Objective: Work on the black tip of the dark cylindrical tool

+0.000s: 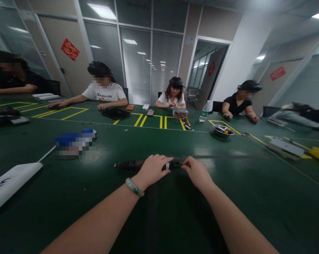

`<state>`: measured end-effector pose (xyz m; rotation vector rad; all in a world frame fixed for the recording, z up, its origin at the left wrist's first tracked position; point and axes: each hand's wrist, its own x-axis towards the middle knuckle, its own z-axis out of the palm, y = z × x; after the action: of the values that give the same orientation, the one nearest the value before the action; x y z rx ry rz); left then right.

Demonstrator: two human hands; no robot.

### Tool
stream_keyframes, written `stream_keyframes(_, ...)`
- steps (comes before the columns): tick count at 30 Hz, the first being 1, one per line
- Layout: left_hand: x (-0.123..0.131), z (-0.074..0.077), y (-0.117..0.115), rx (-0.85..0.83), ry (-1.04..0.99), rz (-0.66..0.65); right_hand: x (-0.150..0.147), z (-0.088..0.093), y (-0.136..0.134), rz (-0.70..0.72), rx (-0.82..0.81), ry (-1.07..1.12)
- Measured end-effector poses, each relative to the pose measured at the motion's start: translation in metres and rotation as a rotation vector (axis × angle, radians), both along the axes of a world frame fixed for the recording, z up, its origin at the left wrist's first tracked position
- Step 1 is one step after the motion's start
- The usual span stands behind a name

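A long dark rod-like object (127,164) lies across the green table (69,197) in front of me, with a pale band near its middle. My left hand (152,170), with a green bangle on the wrist, is wrapped over the object from above. My right hand (196,171) pinches the object's right part, where a thin dark length runs on to the right. What exactly the object is, I cannot make out.
A white pad (12,183) lies at my left, a blurred blue-and-white item (74,143) beyond it. A metal bowl (222,130), a water bottle (205,111), a wire bundle (184,120) and a black tray (115,113) sit farther off. Several people sit around the table.
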<state>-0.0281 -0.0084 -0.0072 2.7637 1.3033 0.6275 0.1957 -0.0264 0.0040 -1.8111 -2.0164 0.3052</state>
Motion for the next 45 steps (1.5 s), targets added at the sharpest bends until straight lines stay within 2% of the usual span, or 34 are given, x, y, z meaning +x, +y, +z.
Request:
stream_keyframes(2, 0.000, 0.000, 0.001, 0.005, -0.016, -0.011, -0.005, -0.004, 0.005, -0.016, 0.134, 0.051)
stream_keyframes(4, 0.001, 0.000, 0.000, 0.010, -0.015, -0.016, -0.007, -0.007, 0.012, 0.007, 0.197, 0.099)
stream_keyframes(10, 0.012, 0.003, -0.007, 0.061, 0.000, -0.015, 0.000, -0.016, 0.017, -0.046, -0.065, 0.139)
stream_keyframes(17, 0.024, -0.001, -0.008, 0.097, -0.016, 0.010, 0.002, -0.008, 0.003, -0.038, -0.139, 0.014)
stream_keyframes(24, 0.027, 0.000, -0.011, 0.115, -0.006, -0.019, 0.002, -0.004, 0.003, -0.022, -0.163, 0.019)
stream_keyframes(34, 0.026, -0.004, -0.007, 0.073, -0.082, 0.000, -0.001, -0.017, 0.011, 0.005, 0.067, -0.046)
stream_keyframes(45, 0.027, -0.002, -0.007, 0.043, -0.110, 0.000, -0.008, -0.024, 0.015, 0.021, 0.060, 0.112)
